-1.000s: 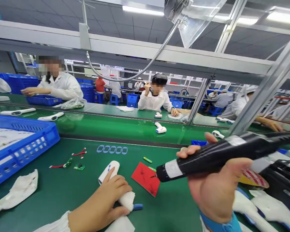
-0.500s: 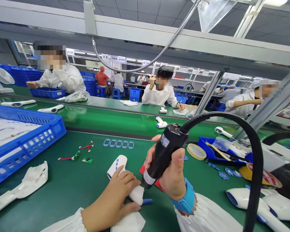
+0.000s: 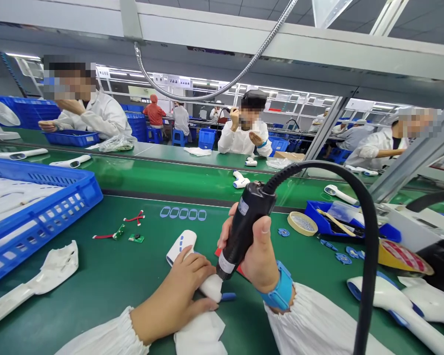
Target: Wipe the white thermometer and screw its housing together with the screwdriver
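Note:
A white handheld gun-shaped thermometer (image 3: 182,245) with small blue buttons lies on the green bench. My left hand (image 3: 177,291) is closed over its middle and pins it down, covering much of the body. My right hand (image 3: 257,251) is wrapped around a black cylindrical corded tool (image 3: 240,227), thumb raised along its side. The tool tilts down to the left; its nozzle end is at the thermometer's near end, and I cannot tell whether they touch. A blue strip (image 3: 228,297) sticks out beside that end. Under my left hand lies a white crumpled sheet (image 3: 202,335).
A blue crate (image 3: 77,199) of white parts stands left, by a white shell half (image 3: 55,268). Red wires with small boards (image 3: 120,231) and blue rings (image 3: 183,213) lie ahead. At right are a tape roll (image 3: 302,224), a blue bin (image 3: 314,217) and more thermometers (image 3: 399,305). Co-workers sit opposite.
The black tool has moved slightly down and left, closer to the thermometer's near end. My left hand stays over the thermometer. Across the bench, a co-worker's hand has risen from the table.

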A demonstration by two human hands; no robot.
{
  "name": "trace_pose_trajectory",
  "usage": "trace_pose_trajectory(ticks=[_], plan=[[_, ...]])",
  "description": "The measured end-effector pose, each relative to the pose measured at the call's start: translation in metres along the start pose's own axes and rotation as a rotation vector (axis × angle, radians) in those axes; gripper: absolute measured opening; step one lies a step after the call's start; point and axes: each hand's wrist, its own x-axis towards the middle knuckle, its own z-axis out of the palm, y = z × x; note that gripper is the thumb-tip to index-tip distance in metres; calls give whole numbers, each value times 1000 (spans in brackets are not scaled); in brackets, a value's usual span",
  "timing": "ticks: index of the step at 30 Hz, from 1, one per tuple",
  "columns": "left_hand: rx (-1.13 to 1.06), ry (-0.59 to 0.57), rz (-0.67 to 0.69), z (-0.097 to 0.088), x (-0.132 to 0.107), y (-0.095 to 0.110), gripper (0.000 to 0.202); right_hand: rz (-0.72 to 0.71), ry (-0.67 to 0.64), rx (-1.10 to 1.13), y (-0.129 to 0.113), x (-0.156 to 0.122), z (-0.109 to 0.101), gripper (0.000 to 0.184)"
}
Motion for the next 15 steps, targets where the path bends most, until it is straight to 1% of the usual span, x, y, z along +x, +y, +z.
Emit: trace_pose_trajectory(ticks=[10,15], plan=[[24,20,23,3,0,-4,36,62,0,-1,1,2,0,59],[44,44,31,4,0,-4,36,46,29,-10,1,6,-1,58]])
